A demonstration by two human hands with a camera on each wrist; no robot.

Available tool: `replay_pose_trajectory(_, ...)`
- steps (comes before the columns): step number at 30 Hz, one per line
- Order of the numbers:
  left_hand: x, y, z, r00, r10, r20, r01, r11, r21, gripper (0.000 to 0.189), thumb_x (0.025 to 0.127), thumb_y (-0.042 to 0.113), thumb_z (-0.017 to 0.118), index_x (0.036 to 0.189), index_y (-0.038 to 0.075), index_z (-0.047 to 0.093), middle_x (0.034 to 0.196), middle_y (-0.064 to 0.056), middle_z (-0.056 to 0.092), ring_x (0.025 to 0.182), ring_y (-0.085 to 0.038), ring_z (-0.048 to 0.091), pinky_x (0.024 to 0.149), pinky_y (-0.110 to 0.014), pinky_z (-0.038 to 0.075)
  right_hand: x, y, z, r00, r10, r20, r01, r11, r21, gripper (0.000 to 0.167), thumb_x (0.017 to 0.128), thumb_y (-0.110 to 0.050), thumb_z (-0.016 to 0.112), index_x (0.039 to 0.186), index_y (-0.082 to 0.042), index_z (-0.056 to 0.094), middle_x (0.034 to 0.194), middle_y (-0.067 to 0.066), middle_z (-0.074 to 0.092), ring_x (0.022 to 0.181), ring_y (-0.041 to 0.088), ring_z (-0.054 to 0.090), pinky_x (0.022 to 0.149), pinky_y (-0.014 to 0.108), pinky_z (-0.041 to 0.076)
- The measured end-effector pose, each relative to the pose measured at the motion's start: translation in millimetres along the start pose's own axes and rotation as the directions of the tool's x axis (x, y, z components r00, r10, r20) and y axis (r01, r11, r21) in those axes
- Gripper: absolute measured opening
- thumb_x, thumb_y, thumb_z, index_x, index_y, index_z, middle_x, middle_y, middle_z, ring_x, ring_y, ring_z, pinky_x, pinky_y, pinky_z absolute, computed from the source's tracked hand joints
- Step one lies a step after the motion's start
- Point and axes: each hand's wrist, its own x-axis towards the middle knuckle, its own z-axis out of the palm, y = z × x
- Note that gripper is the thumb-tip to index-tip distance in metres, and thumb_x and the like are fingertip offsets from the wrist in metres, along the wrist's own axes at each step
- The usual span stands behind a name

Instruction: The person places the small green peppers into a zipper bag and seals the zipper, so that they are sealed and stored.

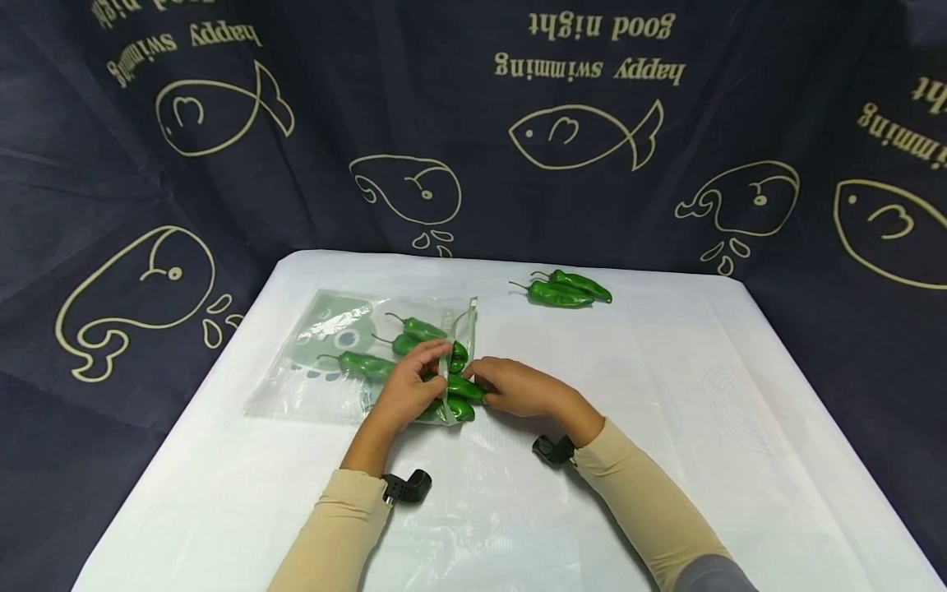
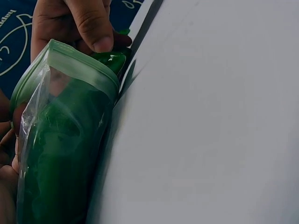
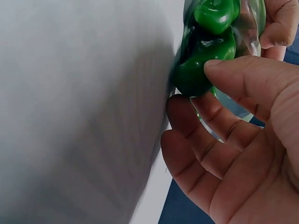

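Note:
A clear zip bag (image 1: 277,395) with a green cartoon print lies on the left half of the table, its mouth facing right. Several long green peppers (image 1: 362,364) are inside, stems pointing left. My left hand (image 1: 405,388) holds the upper edge of the mouth between thumb and fingers. At the opening, my right hand (image 1: 527,389) pinches the tip of a green pepper (image 3: 194,74), thumb on one side and fingers on the other. In the left wrist view the pale green zip strip (image 2: 84,70) stands raised over the peppers.
Two more green peppers (image 1: 560,293) lie side by side near the back edge of the white-covered table (image 1: 666,395). Behind it hangs a dark cloth (image 1: 473,99) with fish and whale drawings. A small black camera (image 1: 408,487) sits on the left wrist.

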Motion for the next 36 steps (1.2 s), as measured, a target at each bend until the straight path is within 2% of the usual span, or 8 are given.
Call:
replay_pose_trajectory(9, -0.6, 1.1, 0.3, 1.0, -0.019, -0.004, 0.019, 1.0, 0.005, 0.056, 0.08, -0.012, 0.056, 0.136, -0.006, 0.057, 0.145, -0.015, 0.049, 0.1, -0.03, 0.05, 0.081, -0.033, 0.043, 5.2, 0, 2, 1.0, -0.007, -0.018, 0.008, 1.0, 0.015, 0.032, 0.093, -0.002, 0.063, 0.125, -0.005, 0.061, 0.097, 0.0, 0.058, 0.087, 0.015, 0.052, 0.079, 0.034, 0.045)
replay_pose_trajectory(20, 0.4, 0.4, 0.2, 1.0, 0.001, -0.006, -0.001, 1.0, -0.012, 0.057, 0.079, -0.014, 0.055, 0.135, -0.008, 0.056, 0.145, -0.018, 0.048, 0.101, -0.034, 0.049, 0.08, -0.028, 0.042, 11.6, 0, 6, 0.998, -0.031, -0.046, 0.033, 0.999, 0.033, 0.03, 0.093, -0.001, 0.059, 0.122, -0.002, 0.06, 0.102, 0.003, 0.058, 0.091, 0.016, 0.052, 0.082, 0.035, 0.044)
replay_pose_trajectory(31, 0.4, 0.1, -0.2, 1.0, -0.014, 0.003, 0.014, 1.0, -0.002, 0.058, 0.078, -0.012, 0.055, 0.137, -0.008, 0.054, 0.146, -0.016, 0.047, 0.102, -0.032, 0.049, 0.083, -0.034, 0.043, 14.2, 3, 8, 1.0, 0.022, 0.019, -0.023, 0.997, 0.068, 0.049, 0.085, 0.002, 0.063, 0.132, -0.006, 0.053, 0.1, 0.001, 0.056, 0.085, 0.015, 0.051, 0.076, 0.032, 0.044)
replay_pose_trajectory(36, 9.1, -28.5, 1.8, 1.0, 0.006, -0.017, -0.006, 1.0, -0.013, 0.058, 0.078, -0.01, 0.056, 0.136, -0.003, 0.057, 0.145, -0.008, 0.049, 0.1, -0.026, 0.049, 0.081, -0.03, 0.043, 13.7, 4, 7, 0.999, 0.03, 0.024, -0.031, 0.998, 0.05, 0.041, 0.087, 0.0, 0.064, 0.127, -0.005, 0.054, 0.096, 0.001, 0.056, 0.084, 0.016, 0.051, 0.075, 0.033, 0.043)
